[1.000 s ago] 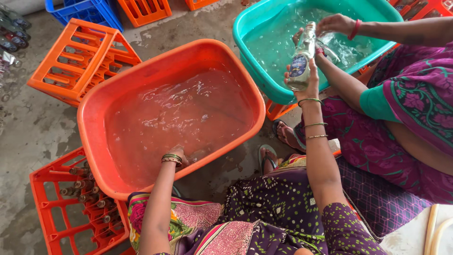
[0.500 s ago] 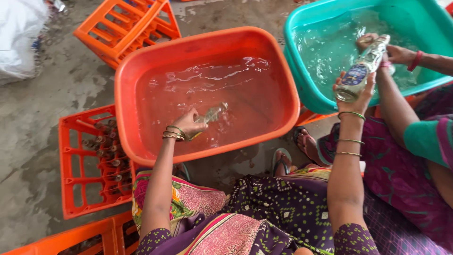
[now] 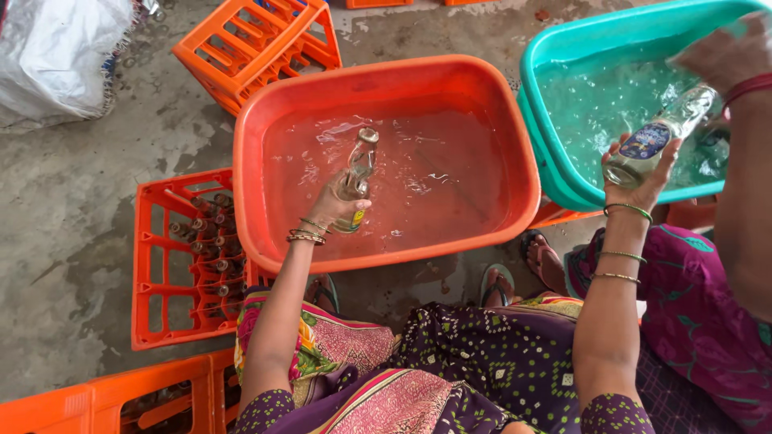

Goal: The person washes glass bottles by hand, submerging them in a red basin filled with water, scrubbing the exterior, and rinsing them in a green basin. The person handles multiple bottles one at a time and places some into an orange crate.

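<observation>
Your left hand (image 3: 334,205) wraps the body of a clear glass bottle (image 3: 356,177) above the orange plastic tub (image 3: 386,80); your right hand (image 3: 643,173) cups the base of a blue-labelled glass bottle (image 3: 661,135) at the teal tub (image 3: 563,56). Wet glass is likely slippery, rigid and breakable: grip mid-body.

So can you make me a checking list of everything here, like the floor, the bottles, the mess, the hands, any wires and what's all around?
Surface: grey concrete floor, stained.
Job's things: orange tub and teal tub, both holding water; clear glass bottle; labelled glass bottle.
Clutter: orange crate with bottles inside; tipped orange crate; white sack.
Grippers: left hand holds the clear glass bottle over the orange tub; right hand holds the labelled glass bottle over the teal tub.
Cables: nothing seen.
Surroundings: another person's hand at the labelled bottle's neck.
</observation>
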